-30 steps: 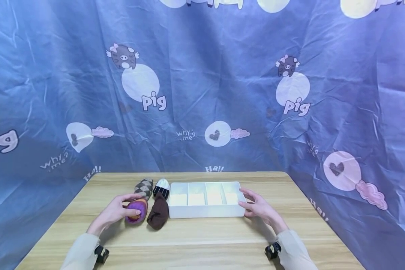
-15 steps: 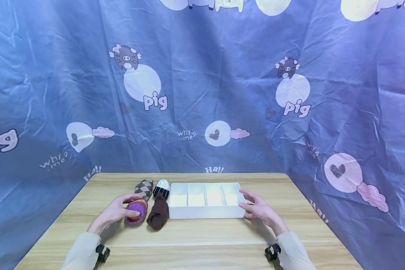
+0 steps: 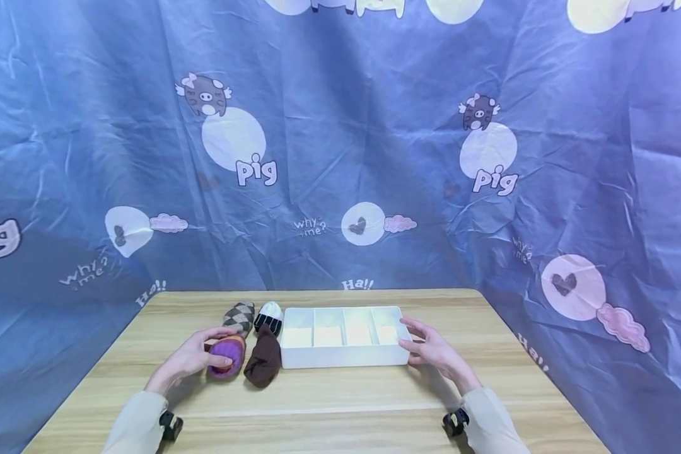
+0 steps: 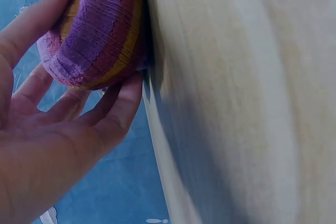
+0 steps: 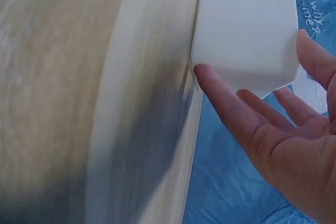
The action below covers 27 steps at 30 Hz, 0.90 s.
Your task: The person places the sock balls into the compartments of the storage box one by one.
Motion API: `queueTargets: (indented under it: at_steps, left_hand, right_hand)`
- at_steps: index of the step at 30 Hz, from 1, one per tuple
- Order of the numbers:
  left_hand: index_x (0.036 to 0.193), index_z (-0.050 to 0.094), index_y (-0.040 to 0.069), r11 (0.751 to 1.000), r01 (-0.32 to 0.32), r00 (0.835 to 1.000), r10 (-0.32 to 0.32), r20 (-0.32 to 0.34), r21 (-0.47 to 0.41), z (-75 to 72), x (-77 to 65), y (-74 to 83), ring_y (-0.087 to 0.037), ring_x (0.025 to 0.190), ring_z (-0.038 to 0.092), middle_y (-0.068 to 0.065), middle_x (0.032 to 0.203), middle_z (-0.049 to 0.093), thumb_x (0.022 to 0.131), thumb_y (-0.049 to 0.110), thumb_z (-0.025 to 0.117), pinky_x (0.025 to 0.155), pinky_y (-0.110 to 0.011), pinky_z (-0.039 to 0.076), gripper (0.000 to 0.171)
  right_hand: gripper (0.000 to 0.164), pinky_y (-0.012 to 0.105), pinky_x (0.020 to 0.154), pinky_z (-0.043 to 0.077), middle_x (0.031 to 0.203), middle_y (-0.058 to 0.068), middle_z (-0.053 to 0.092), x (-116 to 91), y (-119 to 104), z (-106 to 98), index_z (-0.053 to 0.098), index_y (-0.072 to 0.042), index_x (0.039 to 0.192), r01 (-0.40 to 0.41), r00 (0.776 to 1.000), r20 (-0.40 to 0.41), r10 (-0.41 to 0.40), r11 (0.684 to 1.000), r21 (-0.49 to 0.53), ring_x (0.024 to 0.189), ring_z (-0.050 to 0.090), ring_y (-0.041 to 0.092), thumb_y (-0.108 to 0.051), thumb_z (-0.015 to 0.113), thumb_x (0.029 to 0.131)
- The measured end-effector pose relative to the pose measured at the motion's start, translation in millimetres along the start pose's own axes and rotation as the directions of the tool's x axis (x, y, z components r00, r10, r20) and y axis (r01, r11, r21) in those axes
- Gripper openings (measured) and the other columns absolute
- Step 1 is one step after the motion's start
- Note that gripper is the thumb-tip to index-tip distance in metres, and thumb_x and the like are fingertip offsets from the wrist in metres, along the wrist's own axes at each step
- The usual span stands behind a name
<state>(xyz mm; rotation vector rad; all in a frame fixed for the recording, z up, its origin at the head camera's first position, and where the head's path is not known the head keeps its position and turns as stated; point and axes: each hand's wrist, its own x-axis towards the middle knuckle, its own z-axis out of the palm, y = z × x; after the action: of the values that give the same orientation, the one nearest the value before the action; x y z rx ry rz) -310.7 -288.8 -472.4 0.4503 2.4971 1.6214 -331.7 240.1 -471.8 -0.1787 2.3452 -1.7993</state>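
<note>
Little has changed over the last second; the left hand [image 3: 190, 358] still cups the purple rolled sock [image 3: 226, 355], left of the white divided box [image 3: 343, 362]; the right hand [image 3: 434, 352], fingers straight, stays against the box's right end; sorting looks not yet begun.

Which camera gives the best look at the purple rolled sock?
The left wrist view: the purple rolled sock fills the frame, showing its yellow stripes and the left hand cupped round it on the wooden table. The head view shows it small, beside a brown sock. The right wrist view misses it entirely.
</note>
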Motion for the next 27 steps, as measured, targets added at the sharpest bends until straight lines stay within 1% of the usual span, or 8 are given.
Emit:
queueTargets:
  at_steps: [2,5,8,10,15,20,23,27]
  left_hand:
    - [0.138,0.047,-0.004,1.0,0.001,1.0,-0.001,-0.007,0.007,-0.2,0.0,0.6,-0.027,0.096,0.063,-0.036,0.131,0.049,0.074,0.004,0.079,0.078,-0.037,0.056,0.072]
    - [0.138,0.048,-0.003,1.0,0.001,1.0,-0.001,-0.01,0.014,-0.7,-0.3,0.9,-0.027,0.094,0.064,-0.037,0.133,0.047,0.075,0.005,0.079,0.078,-0.037,0.056,0.071]
    - [0.138,0.048,-0.002,1.0,0.01,1.0,-0.01,-0.014,0.007,-1.4,-0.9,1.0,-0.026,0.094,0.063,-0.035,0.131,0.05,0.075,0.006,0.079,0.078,-0.037,0.056,0.071]
    - [0.139,0.047,-0.003,1.0,0.013,1.0,-0.013,-0.007,0.0,-2.2,-1.4,1.3,-0.026,0.096,0.063,-0.033,0.129,0.052,0.076,0.007,0.079,0.079,-0.037,0.056,0.072]
    - [0.14,0.047,-0.002,0.999,0.037,0.999,-0.037,-0.01,-0.01,-2.9,-2.2,5.5,-0.026,0.098,0.06,-0.028,0.125,0.056,0.076,0.011,0.08,0.079,-0.036,0.057,0.073]
    - [0.138,0.051,0.002,0.998,0.056,0.998,-0.055,-0.039,0.007,-4.0,-1.9,11.2,-0.026,0.099,0.06,-0.025,0.124,0.058,0.075,0.014,0.081,0.081,-0.036,0.056,0.072]
    - [0.137,0.052,0.004,0.998,0.062,0.996,-0.061,-0.062,0.022,-5.3,-1.1,13.8,-0.026,0.099,0.06,-0.023,0.124,0.059,0.074,0.015,0.082,0.082,-0.036,0.055,0.071]
    - [0.137,0.053,0.005,0.998,0.057,0.996,-0.055,-0.072,0.023,-7.1,0.8,14.6,-0.025,0.1,0.06,-0.021,0.123,0.06,0.074,0.016,0.083,0.084,-0.036,0.054,0.07]
  right_hand:
    - [0.069,0.043,0.081,0.059,0.152,0.033,0.029,1,0,1,0.034,-0.004,0.15,0.008,1.0,-0.005,-0.008,1.0,-0.001,0.124,0.052,0.044,-0.011,0.069,0.09]
    - [0.067,0.042,0.081,0.059,0.15,0.034,0.032,1,0,1,0.037,-0.001,0.148,0.017,1.0,-0.018,-0.017,1.0,-0.008,0.116,0.059,0.036,-0.01,0.069,0.09]
    - [0.064,0.042,0.081,0.059,0.147,0.035,0.036,1,1,2,0.041,0.002,0.144,0.029,0.999,-0.044,-0.03,1.0,-0.005,0.108,0.063,0.029,-0.009,0.071,0.089]
    - [0.061,0.042,0.083,0.059,0.144,0.036,0.039,-1,1,2,0.044,0.004,0.141,0.039,0.998,-0.059,-0.038,0.999,0.003,0.106,0.064,0.026,-0.008,0.071,0.088]
    - [0.056,0.044,0.085,0.058,0.14,0.037,0.043,-4,2,0,0.045,0.008,0.138,0.053,0.997,-0.063,-0.05,0.998,0.041,0.104,0.065,0.026,-0.006,0.069,0.09]
    - [0.057,0.044,0.087,0.057,0.14,0.037,0.044,-4,3,-2,0.044,0.009,0.139,0.051,0.998,-0.049,-0.048,0.997,0.06,0.104,0.065,0.025,-0.007,0.068,0.09]
    - [0.058,0.044,0.088,0.057,0.142,0.037,0.041,-3,3,-2,0.043,0.008,0.14,0.05,0.998,-0.05,-0.047,0.996,0.07,0.106,0.064,0.026,-0.007,0.068,0.09]
    - [0.059,0.045,0.088,0.057,0.144,0.038,0.037,-4,3,-1,0.041,0.008,0.141,0.057,0.997,-0.052,-0.053,0.995,0.077,0.108,0.064,0.028,-0.005,0.068,0.09]
